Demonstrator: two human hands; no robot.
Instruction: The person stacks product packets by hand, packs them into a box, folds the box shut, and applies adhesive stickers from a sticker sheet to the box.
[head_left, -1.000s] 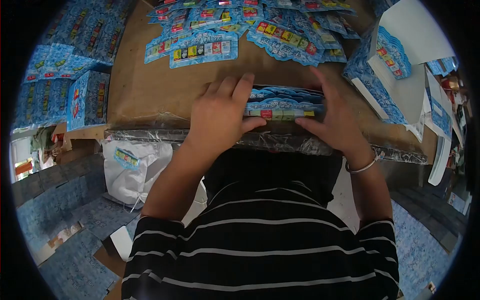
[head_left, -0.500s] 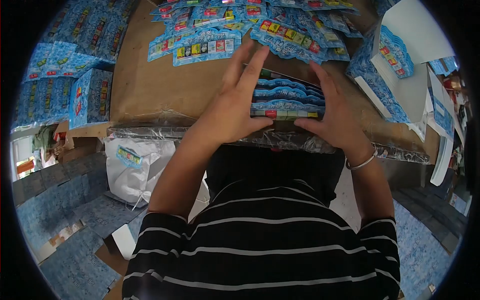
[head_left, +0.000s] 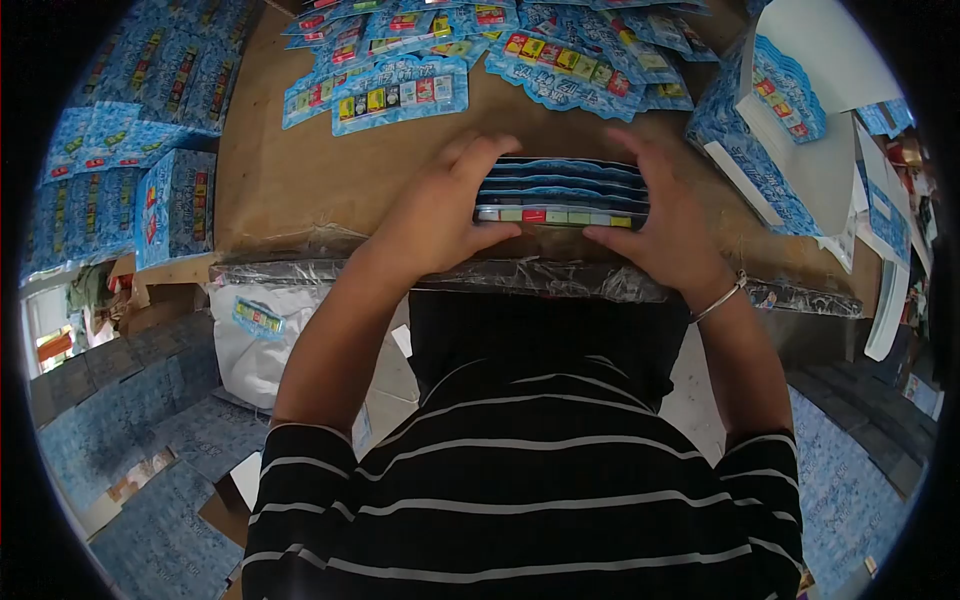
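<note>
Several blue blister cards (head_left: 562,192) stand on edge in a bundle near the table's front edge. Small coloured blocks show along the lower edge of the nearest card. My left hand (head_left: 432,212) grips the bundle's left end, fingers behind it and thumb at the front. At the right end, my right hand (head_left: 678,222) holds it the same way, a bangle on the wrist. Just beyond my left hand, a loose card (head_left: 400,95) lies flat, with another card (head_left: 568,72) to its right.
A brown cardboard-topped table (head_left: 280,190) has a taped front edge. Loose cards are heaped at the back. An opened display box (head_left: 775,130) with cards inside stands at right. Blue boxes (head_left: 178,205) are stacked at left. A white bag (head_left: 245,350) hangs below the table.
The bundled cards, spread and tilted before, are now squarer and closer together. Both hands have lowered slightly toward me, and my left hand has shifted left.
</note>
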